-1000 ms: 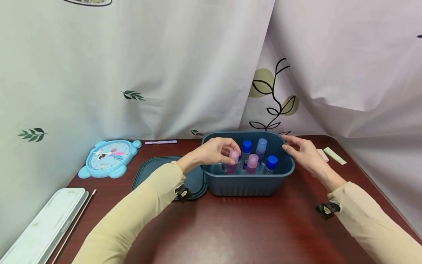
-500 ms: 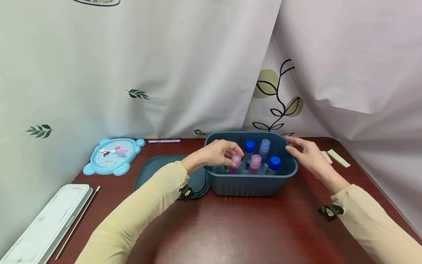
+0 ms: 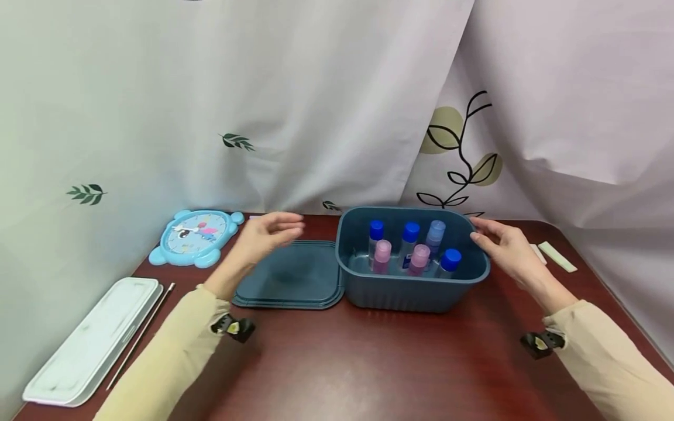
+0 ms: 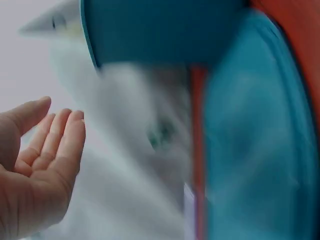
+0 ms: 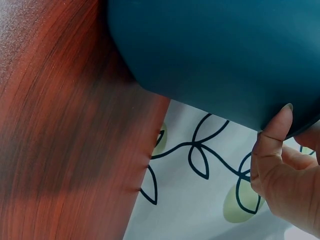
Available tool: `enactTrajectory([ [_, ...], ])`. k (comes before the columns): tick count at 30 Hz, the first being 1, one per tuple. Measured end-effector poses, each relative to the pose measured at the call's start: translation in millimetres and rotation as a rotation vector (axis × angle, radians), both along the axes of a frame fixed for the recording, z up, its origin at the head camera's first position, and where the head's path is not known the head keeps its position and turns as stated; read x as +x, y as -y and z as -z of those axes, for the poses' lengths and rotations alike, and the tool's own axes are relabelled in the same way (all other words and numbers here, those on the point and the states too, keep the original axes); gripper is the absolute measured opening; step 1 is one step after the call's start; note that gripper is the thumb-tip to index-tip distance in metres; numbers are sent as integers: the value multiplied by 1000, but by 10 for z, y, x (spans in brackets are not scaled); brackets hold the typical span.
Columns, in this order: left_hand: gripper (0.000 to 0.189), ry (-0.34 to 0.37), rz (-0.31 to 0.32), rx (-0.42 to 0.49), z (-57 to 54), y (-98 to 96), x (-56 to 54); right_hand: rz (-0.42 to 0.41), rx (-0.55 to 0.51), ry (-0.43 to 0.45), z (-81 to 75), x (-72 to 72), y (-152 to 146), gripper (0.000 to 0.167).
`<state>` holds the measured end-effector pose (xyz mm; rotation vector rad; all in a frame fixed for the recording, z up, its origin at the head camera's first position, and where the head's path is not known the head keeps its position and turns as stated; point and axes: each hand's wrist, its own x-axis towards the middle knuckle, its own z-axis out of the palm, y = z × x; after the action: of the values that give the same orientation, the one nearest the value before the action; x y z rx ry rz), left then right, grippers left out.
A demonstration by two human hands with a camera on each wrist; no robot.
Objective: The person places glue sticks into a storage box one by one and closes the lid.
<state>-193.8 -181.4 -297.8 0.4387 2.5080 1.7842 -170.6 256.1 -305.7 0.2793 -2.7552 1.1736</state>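
Note:
My left hand (image 3: 265,237) hovers with extended fingers over the back left of the flat dark teal lid (image 3: 295,272) and holds nothing. To the lid's right stands the dark teal bin (image 3: 405,292). At its right end my right hand (image 3: 508,248) grips the rim, the thumb (image 5: 279,125) against the outer wall in the right wrist view. Several small clear bottles stand upright inside the bin, among them a pink-capped bottle (image 3: 382,251) at the left front, a blue-capped bottle (image 3: 376,230) behind it and a light-blue-capped bottle (image 3: 436,231) at the back.
A light blue toy clock (image 3: 196,238) lies at the back left. In front of it are a white pencil case (image 3: 95,342) and a thin stick (image 3: 141,336). Two pale strips, one a greenish strip (image 3: 558,256), lie beyond my right hand. A patterned curtain (image 3: 316,105) hangs behind the table.
My left hand has let go of the pink-capped bottle, left it standing in the bin, and moved left over the lid. My right hand stays at the rim.

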Motion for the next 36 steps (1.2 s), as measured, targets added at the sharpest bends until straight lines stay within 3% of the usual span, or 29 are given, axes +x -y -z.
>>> enactTrajectory([
  [3,46,102,-140,-10,169,412,4,-7,-4,-6,-4,8,-11,48],
  [6,48,167,-221,-75,331,724,41,-13,-2,-19,-6,9,-9,48],
  [13,46,215,-325,-196,586,1006,112,-11,11,-24,7,9,-23,48],
  [25,51,353,-310,-248,718,1119,145,-7,25,-14,8,2,-19,48],
  [32,51,372,-291,-224,705,1146,143,-4,30,-10,7,0,-18,48],
  [36,53,384,-274,-167,665,1176,121,0,26,-9,8,-4,-20,48],
])
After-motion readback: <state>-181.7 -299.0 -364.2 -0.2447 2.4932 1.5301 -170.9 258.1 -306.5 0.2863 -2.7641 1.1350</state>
